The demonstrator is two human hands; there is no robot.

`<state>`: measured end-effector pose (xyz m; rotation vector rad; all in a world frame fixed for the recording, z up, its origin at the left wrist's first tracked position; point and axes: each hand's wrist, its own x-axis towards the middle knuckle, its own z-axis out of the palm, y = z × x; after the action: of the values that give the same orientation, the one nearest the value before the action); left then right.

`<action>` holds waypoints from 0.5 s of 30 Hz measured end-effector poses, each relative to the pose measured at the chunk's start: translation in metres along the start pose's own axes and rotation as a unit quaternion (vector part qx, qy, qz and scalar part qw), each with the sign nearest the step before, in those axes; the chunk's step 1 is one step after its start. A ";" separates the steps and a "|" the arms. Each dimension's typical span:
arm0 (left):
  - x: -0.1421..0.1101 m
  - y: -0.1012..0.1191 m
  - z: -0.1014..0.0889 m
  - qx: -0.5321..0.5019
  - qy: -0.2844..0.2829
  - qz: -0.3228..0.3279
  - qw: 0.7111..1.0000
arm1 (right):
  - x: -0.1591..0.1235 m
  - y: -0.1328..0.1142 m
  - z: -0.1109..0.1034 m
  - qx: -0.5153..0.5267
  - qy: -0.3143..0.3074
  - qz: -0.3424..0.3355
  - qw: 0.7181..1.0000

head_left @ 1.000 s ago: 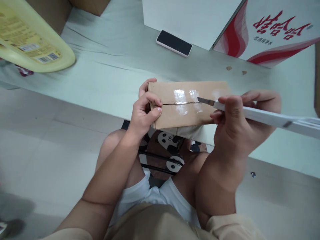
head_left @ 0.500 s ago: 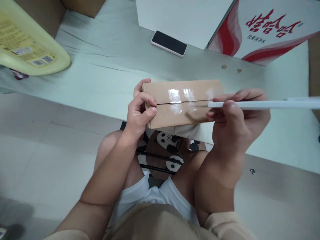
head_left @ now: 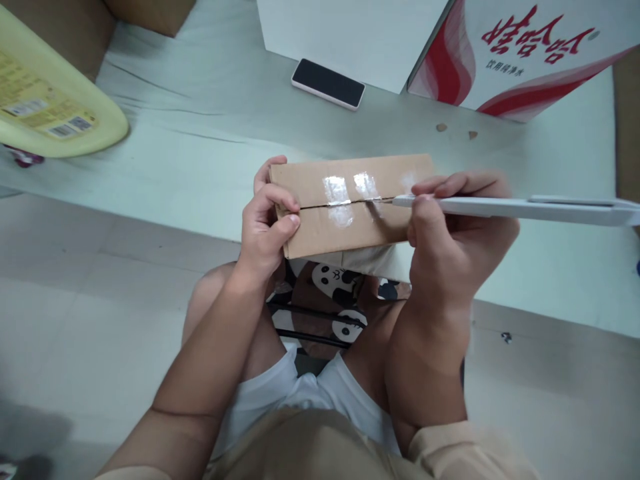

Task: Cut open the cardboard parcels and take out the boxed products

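My left hand (head_left: 267,223) grips the left end of a small cardboard box (head_left: 313,237), thumb on top and fingers around its edge. Strips of shiny clear tape (head_left: 336,191) cross the long seam in the box's top. In my right hand (head_left: 457,237) is a white utility knife (head_left: 560,209), pinched near its front end, with the handle pointing right. Its thin tip meets the seam just right of the tape strips; how deep it goes I cannot tell. My right fingers hide part of the box's right end.
A pale green cloth covers the surface (head_left: 175,180). On it stand a yellow bottle (head_left: 55,107), a dark-faced phone-like device (head_left: 328,83), a white box (head_left: 345,33) and a red-and-white carton (head_left: 520,60). Two small brown scraps (head_left: 441,127) lie before the carton.
The knife has moved left and slightly up, bringing its tip from just below the seam onto it. My left hand still holds the box, and the whole view has shifted slightly.
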<state>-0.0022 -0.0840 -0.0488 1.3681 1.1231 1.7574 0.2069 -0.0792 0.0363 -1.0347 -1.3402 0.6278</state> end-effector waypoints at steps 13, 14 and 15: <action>0.000 0.000 0.002 -0.001 0.021 -0.003 1.000 | 0.024 0.005 -0.021 0.084 0.115 0.048 0.989; 0.000 0.000 0.002 0.002 0.021 0.005 1.000 | 0.024 0.006 -0.022 0.086 0.109 0.050 0.989; 0.001 -0.001 0.002 0.004 0.022 0.010 1.000 | 0.023 0.006 -0.022 0.087 0.103 0.050 0.990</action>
<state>-0.0007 -0.0824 -0.0494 1.3570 1.1454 1.8071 0.2334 -0.0617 0.0435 -1.0004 -1.0403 0.6809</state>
